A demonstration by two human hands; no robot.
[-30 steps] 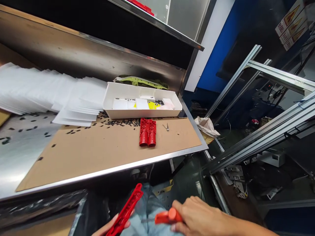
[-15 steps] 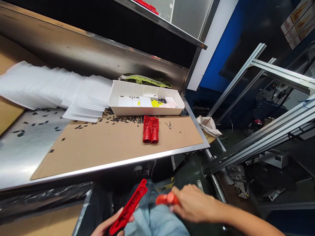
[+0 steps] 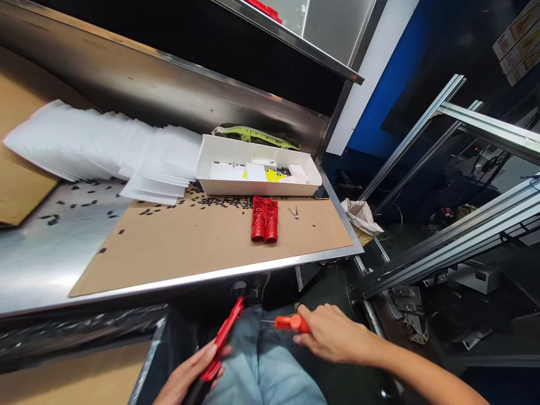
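Over my lap, my left hand [image 3: 190,368] grips a long, narrow red plastic part [image 3: 229,327], tilted with its far end up. Its lower end, by my palm, is black. To the right, my right hand [image 3: 327,332] is closed around an orange-handled tool [image 3: 288,322]. From the handle a thin metal shaft points left toward the red part, with a gap between them. On the bench, two red plastic housings [image 3: 265,220] lie side by side on a cardboard sheet [image 3: 189,242], beside a small metal clipper [image 3: 294,212].
A white bin [image 3: 257,187] holds white blocks, a yellow label and small black pieces. More black pieces [image 3: 215,201] are scattered around it. White sheets [image 3: 105,146] fan out at left. Below the bench stands a plastic-lined box [image 3: 84,329]; a metal frame [image 3: 422,253] rises at right.
The red part has turned so its edge faces me more, and its black end shows more. My right hand and the tool have shifted slightly right and up; the camera view has shifted a little.
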